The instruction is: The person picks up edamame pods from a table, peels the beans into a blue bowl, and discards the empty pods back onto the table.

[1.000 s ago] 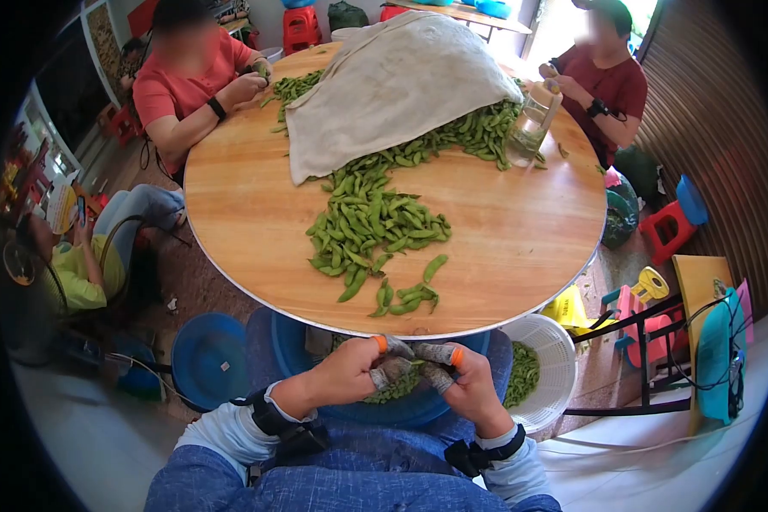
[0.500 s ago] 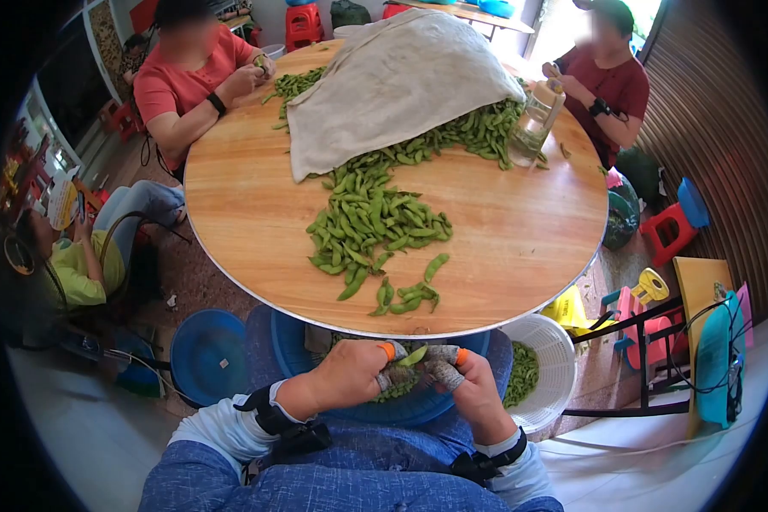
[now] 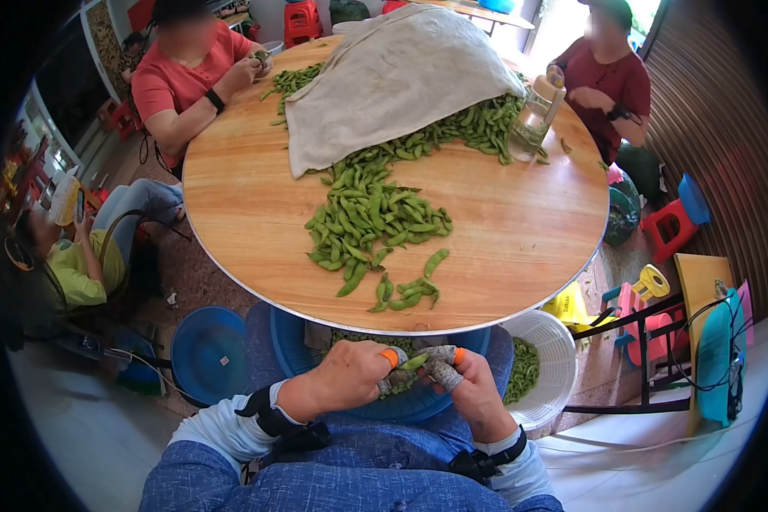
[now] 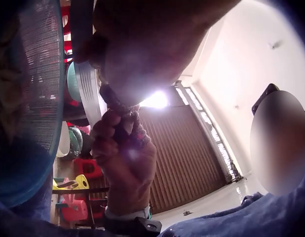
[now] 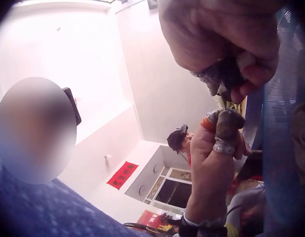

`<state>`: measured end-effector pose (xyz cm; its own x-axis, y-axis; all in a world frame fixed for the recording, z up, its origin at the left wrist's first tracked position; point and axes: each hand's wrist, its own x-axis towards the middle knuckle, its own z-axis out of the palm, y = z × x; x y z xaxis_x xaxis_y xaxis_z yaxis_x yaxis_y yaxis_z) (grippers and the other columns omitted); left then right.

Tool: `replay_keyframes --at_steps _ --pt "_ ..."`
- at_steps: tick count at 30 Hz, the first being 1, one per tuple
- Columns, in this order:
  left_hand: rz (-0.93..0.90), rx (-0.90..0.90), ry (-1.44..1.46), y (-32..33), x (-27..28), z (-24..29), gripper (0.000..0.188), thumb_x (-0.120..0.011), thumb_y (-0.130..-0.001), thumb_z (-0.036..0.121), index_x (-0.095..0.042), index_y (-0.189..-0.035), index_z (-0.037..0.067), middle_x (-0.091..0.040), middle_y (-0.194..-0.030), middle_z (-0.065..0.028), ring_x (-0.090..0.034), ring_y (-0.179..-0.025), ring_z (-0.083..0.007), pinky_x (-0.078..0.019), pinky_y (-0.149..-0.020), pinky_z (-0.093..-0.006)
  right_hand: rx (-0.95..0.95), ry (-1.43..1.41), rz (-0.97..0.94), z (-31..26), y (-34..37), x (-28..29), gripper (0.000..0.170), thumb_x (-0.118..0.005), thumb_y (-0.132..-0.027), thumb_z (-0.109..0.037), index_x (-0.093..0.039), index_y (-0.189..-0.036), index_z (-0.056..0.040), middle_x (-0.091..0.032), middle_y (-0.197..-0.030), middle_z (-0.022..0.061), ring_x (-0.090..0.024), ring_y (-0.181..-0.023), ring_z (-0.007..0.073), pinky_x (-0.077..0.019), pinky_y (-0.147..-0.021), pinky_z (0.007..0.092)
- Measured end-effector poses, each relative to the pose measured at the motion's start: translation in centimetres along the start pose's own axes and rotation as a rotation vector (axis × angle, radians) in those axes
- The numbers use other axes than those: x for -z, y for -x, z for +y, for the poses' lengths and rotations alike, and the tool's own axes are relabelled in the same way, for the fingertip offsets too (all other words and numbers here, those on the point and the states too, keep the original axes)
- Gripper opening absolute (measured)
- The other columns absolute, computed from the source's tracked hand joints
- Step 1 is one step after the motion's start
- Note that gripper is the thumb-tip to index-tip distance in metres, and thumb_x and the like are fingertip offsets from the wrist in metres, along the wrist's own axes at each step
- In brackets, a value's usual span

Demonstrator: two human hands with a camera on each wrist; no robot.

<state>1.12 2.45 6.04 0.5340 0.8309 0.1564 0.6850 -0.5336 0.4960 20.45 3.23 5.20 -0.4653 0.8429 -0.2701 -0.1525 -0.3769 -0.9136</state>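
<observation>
Over the blue basin [image 3: 283, 346], a green edamame pod [image 3: 414, 362] lies between my two hands. My left hand [image 3: 347, 373] pinches its left end with thumb and finger. At the other end, my right hand [image 3: 472, 391] pinches it with fingers wrapped in grey coverings and orange bands. The right wrist view shows the left hand's wrapped thumb and finger [image 5: 228, 129] meeting at the pod. Below the hands, more green pods [image 3: 390, 391] fill part of the basin. The left wrist view is dark, with both hands close together.
The round wooden table [image 3: 503, 247] stands just ahead, bearing a pile of pods [image 3: 371, 218] under a beige cloth [image 3: 392, 94]. A bottle [image 3: 536, 119] stands at right. A white basket [image 3: 557, 371] and an empty-looking blue tub [image 3: 209, 354] flank my knees. Two people sit across the table.
One second ago the hands were together and largely hid the pod. Half a second ago it stuck up from the left hand; now it lies lower, between both hands.
</observation>
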Motion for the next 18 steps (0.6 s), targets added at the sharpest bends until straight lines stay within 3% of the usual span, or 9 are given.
replay_keyframes --at_steps 2,13,16,18 --pt "0.006 -0.013 -0.018 0.0 -0.1 0.1 0.021 -0.056 -0.052 0.002 -0.051 -0.072 0.002 -0.053 -0.065 -0.0107 -0.055 -0.064 -0.0285 -0.0446 -0.052 -0.0360 0.007 0.026 -0.013 0.0 0.0 0.2 0.014 -0.054 -0.081 -0.015 -0.059 -0.089 -0.0053 -0.059 -0.076 -0.0021 -0.047 -0.062 0.0032 -0.0354 -0.055 0.0164" --pt "0.040 -0.064 -0.015 0.4 -1.0 -0.1 0.028 -0.059 -0.049 0.000 -0.053 -0.076 0.001 -0.054 -0.071 -0.0123 -0.056 -0.067 -0.0290 -0.0457 -0.054 -0.0346 0.054 -0.014 0.008 0.8 -0.7 -0.3 0.012 -0.056 -0.079 -0.015 -0.058 -0.086 -0.0051 -0.057 -0.073 -0.0029 -0.046 -0.061 0.0033 -0.0340 -0.054 0.0166" --pt "0.045 0.058 0.178 0.9 -2.2 -1.0 0.022 -0.060 -0.062 0.003 -0.054 -0.083 0.000 -0.055 -0.073 -0.0148 -0.057 -0.065 -0.0265 -0.0461 -0.056 -0.0323 0.040 -0.106 -0.012 1.7 -1.1 -0.5 0.016 -0.057 -0.079 -0.018 -0.057 -0.088 -0.0045 -0.057 -0.077 -0.0018 -0.047 -0.064 0.0044 -0.0346 -0.056 0.0175" --pt "0.094 0.058 0.526 0.9 -2.6 -1.2 0.016 -0.056 -0.073 0.009 -0.054 -0.087 0.001 -0.056 -0.073 -0.0130 -0.057 -0.064 -0.0229 -0.0459 -0.057 -0.0311 0.086 -0.191 -0.052 2.8 -1.5 -0.6 0.020 -0.058 -0.079 -0.019 -0.056 -0.091 -0.0039 -0.057 -0.082 -0.0003 -0.048 -0.067 0.0059 -0.0361 -0.058 0.0188"
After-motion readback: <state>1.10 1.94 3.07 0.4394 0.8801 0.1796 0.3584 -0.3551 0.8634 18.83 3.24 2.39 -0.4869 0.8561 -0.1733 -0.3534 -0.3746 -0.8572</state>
